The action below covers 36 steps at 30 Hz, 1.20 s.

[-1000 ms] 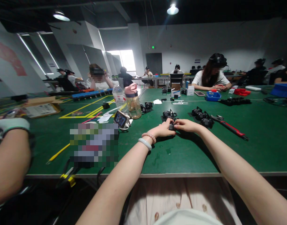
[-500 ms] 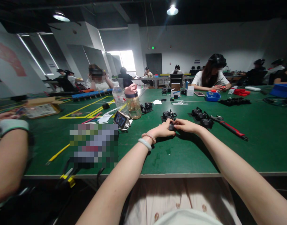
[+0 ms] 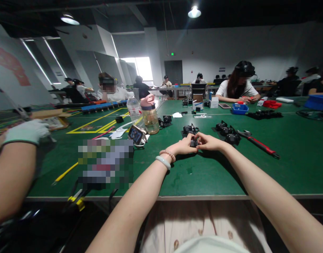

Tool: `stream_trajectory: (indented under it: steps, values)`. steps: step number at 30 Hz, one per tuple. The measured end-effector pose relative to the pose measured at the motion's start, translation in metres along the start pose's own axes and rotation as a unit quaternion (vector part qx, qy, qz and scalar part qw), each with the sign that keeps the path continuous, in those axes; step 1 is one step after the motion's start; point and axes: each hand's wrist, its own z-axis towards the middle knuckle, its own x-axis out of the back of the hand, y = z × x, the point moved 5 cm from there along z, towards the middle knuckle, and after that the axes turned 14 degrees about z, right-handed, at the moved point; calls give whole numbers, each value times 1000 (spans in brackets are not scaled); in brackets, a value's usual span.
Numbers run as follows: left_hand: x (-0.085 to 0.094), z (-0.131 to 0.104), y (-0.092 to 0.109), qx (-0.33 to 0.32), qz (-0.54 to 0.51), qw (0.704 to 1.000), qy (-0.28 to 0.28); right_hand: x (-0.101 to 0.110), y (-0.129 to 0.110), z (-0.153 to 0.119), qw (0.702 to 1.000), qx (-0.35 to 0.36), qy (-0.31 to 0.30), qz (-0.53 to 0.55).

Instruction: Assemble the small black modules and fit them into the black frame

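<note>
Both hands meet over the green table. My left hand, with a beaded bracelet and a pale bangle on its wrist, is closed on a small black part from the left. From the right, the bent fingers of my right hand pinch the same part. Just beyond my fingertips lies a black assembly with a thin upright piece; I cannot tell whether the held part is joined to it. Another group of black parts rests to the right, beside an adjustable wrench with red and black handles.
A pink-lidded bottle, a clear bottle and a small clock-like display stand to the left. A blurred-out object lies nearer. A co-worker's gloved hand is at far left. A blue bin sits beyond the wrench.
My right fingers have shifted and curled slightly at the black part; my left hand stays put. The co-worker's gloved hand at the left has moved up and right.
</note>
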Motion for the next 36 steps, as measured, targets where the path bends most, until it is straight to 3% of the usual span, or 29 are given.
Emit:
stream_trajectory:
  steps: [36]
  values:
    - [3, -3, 4, -7, 7, 1000, -2, 3, 0, -1, 1000, -15, -4, 7]
